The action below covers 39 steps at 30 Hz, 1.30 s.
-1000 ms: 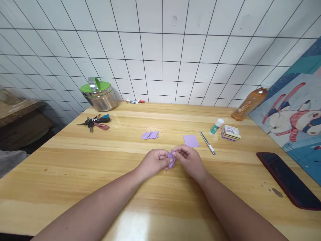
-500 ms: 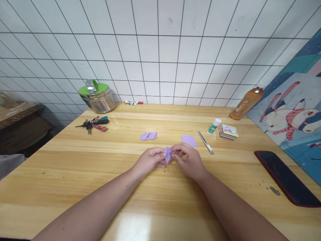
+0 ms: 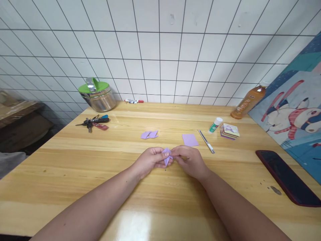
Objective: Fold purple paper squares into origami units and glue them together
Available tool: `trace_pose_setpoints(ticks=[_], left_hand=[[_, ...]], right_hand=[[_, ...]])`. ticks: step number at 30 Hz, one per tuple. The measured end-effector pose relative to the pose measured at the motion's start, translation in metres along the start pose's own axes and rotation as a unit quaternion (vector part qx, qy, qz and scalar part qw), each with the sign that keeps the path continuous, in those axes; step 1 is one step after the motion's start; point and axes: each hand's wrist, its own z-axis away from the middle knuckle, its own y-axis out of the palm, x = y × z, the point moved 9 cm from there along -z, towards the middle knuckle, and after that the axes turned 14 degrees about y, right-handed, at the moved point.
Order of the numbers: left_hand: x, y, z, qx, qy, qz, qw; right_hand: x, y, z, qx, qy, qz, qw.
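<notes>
A small piece of purple origami paper [image 3: 166, 160], folded into a pointed diamond, is held just above the wooden table. My left hand [image 3: 149, 161] pinches it between the thumb on top and the fingers beneath. My right hand [image 3: 190, 160] is closed, its thumb and forefinger pinching the paper's right edge. Beyond the hands lie folded purple paper pieces [image 3: 149, 134] on the left and a flat purple square sheet [image 3: 190, 140] on the right.
Right of the sheet are a pen-like cutter [image 3: 206, 142], a glue stick [image 3: 215, 125], a paper stack [image 3: 229, 131], a drink bottle [image 3: 248, 102] and a phone [image 3: 288, 177]. Keys [image 3: 92, 122], a marker [image 3: 134, 101] and a green-lidded steel pot [image 3: 97, 95] stand back left.
The folded paper has turned slightly, and its right flap now spreads wider. My right fingers have shifted a little at its edge. The view has tilted slightly.
</notes>
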Motion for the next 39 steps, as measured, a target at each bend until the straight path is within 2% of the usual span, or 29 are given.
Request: trace_pose_setpoints(ticks=[2,4,7,10,15,18,20,22,24,26,30,34,37,39], left_hand=[[-0.002,-0.001,-0.001,-0.004,0.005,-0.001,1.000],[-0.006,-0.003,-0.002,-0.014,0.028,-0.026,0.999],[-0.011,-0.007,-0.004,-0.032,0.067,-0.080,0.994],[-0.011,-0.006,-0.005,-0.036,0.073,-0.103,0.991],[-0.011,-0.002,-0.005,-0.035,0.085,-0.133,0.987],[-0.006,-0.001,-0.004,-0.046,0.066,-0.084,0.993],[-0.003,-0.001,-0.005,-0.050,0.055,-0.042,0.996],[-0.006,-0.002,-0.006,-0.046,0.071,-0.032,0.996],[-0.011,-0.003,-0.007,-0.037,0.095,-0.073,0.992],[-0.013,-0.004,-0.007,-0.024,0.106,-0.160,0.981],[-0.013,-0.005,-0.004,-0.014,0.128,-0.315,0.940],[-0.019,-0.007,-0.004,-0.031,0.164,-0.355,0.920],[-0.023,-0.007,-0.004,-0.042,0.170,-0.321,0.931],[-0.025,-0.007,-0.005,-0.053,0.170,-0.274,0.945]], right_hand=[[-0.003,0.002,-0.001,0.012,0.032,-0.022,0.999],[-0.012,0.006,-0.002,0.025,0.105,-0.081,0.991],[-0.027,0.016,-0.001,0.046,0.218,-0.196,0.955],[-0.036,0.023,0.000,0.051,0.270,-0.230,0.934],[-0.039,0.023,-0.003,0.045,0.262,-0.244,0.933],[-0.038,0.020,-0.002,0.017,0.259,-0.263,0.929],[-0.038,0.017,0.000,-0.008,0.267,-0.237,0.934],[-0.035,0.013,0.001,-0.032,0.264,-0.170,0.949],[-0.027,0.009,0.001,-0.045,0.236,-0.117,0.964],[-0.018,0.006,0.000,-0.047,0.191,-0.094,0.976],[-0.011,0.001,-0.001,-0.042,0.150,-0.052,0.986],[-0.013,0.004,0.000,-0.030,0.161,-0.025,0.986],[-0.018,0.007,0.000,-0.026,0.194,-0.073,0.978],[-0.026,0.010,0.001,-0.024,0.235,-0.155,0.959]])
